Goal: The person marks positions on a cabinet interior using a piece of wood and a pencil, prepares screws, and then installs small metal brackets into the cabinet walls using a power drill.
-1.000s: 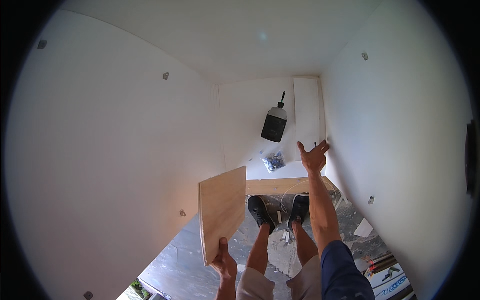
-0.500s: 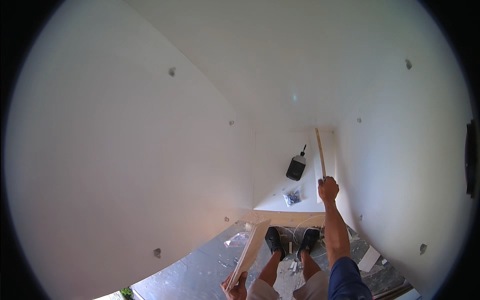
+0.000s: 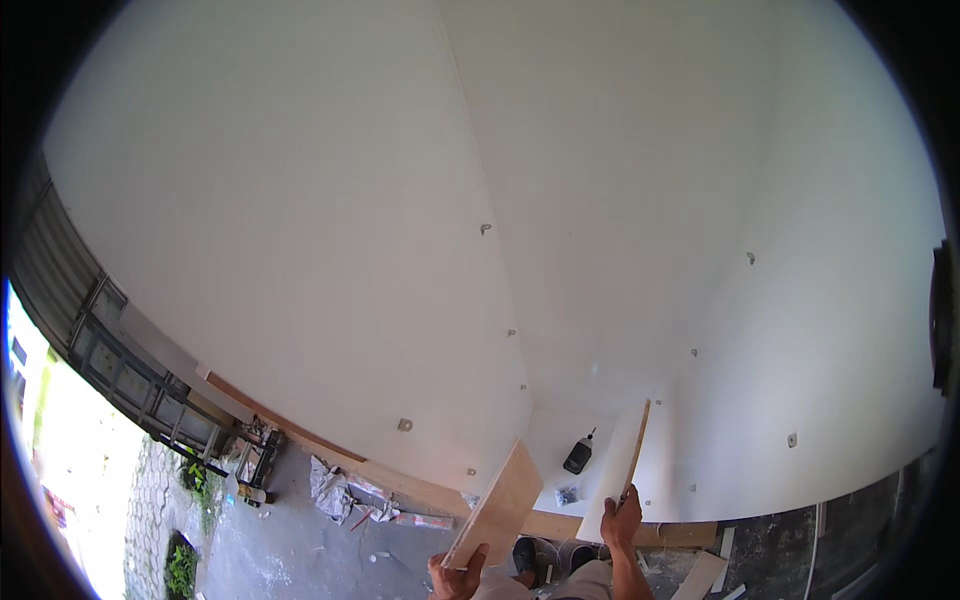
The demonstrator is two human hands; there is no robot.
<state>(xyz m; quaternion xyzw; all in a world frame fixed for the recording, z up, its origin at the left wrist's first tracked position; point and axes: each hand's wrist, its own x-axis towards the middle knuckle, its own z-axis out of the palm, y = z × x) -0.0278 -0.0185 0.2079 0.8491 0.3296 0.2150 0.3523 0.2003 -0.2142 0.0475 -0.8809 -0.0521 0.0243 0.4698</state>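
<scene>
My left hand (image 3: 458,577) grips the lower end of a flat, pale wooden board (image 3: 497,508), which slants up and to the right. Another thin board (image 3: 618,462), white-faced with a bare wood edge, is in my right hand (image 3: 621,517), its fingers closed round the edge near the lower end. Both boards stand tilted in front of a tall white cabinet carcass (image 3: 620,250). Between them, on the cabinet's bottom panel, lie a dark cordless drill (image 3: 577,456) with a bit in it and a small clear bag of hardware (image 3: 567,496).
Small metal brackets (image 3: 751,258) dot the cabinet's side walls. Crumpled plastic wrapping (image 3: 332,492) lies on the grey floor (image 3: 300,550) at the left, beyond it a metal shutter (image 3: 45,240) and bright outdoors. Board offcuts (image 3: 700,577) lie at lower right.
The view has tilted up, showing more cabinet and floor. My right hand has drawn nearer with its board, whose white face now shows. The left board's broad face has turned into view.
</scene>
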